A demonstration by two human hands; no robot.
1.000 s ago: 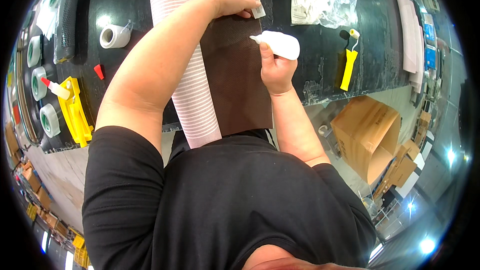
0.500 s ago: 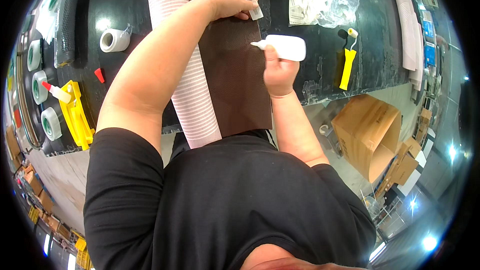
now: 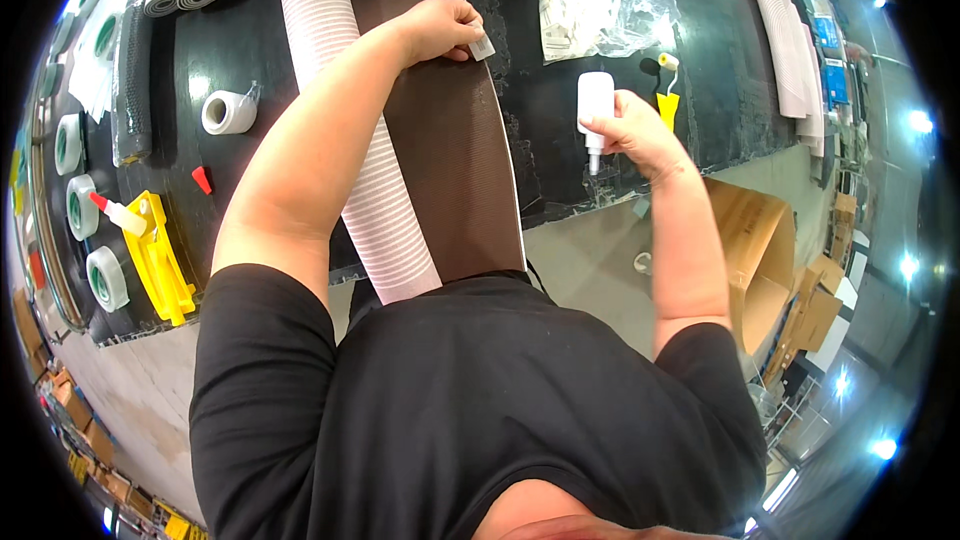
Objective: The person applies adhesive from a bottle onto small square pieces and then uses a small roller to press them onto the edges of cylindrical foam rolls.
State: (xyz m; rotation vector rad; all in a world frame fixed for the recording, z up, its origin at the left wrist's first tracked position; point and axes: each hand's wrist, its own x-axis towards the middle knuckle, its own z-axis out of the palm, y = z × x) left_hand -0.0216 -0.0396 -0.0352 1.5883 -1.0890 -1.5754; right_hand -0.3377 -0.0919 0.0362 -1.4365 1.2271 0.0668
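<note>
A brown textured mat (image 3: 450,150) lies in front of me, its left side joining a pale pink-and-white striped roll (image 3: 390,215). At the mat's far right edge, the fingers of my left hand (image 3: 437,30) pinch a small white tag (image 3: 483,45). Away from the mat to the right, my right hand (image 3: 642,137) grips a white squeeze bottle (image 3: 596,98). Its narrow nozzle points down toward my body, over the dark table (image 3: 560,190). I cannot tell whether anything is coming out of the nozzle.
A plastic bag (image 3: 605,12) and a yellow-handled small roller (image 3: 668,110) lie beyond my right hand. To the left are a red cap (image 3: 202,180), a white film roll (image 3: 228,113) and a yellow dispenser (image 3: 162,260). A cardboard box (image 3: 760,230) stands below the table's right edge.
My right hand has swung the bottle off the mat to the right and turned its nozzle from leftward to downward. My left hand still pinches the tag at the mat's edge.
</note>
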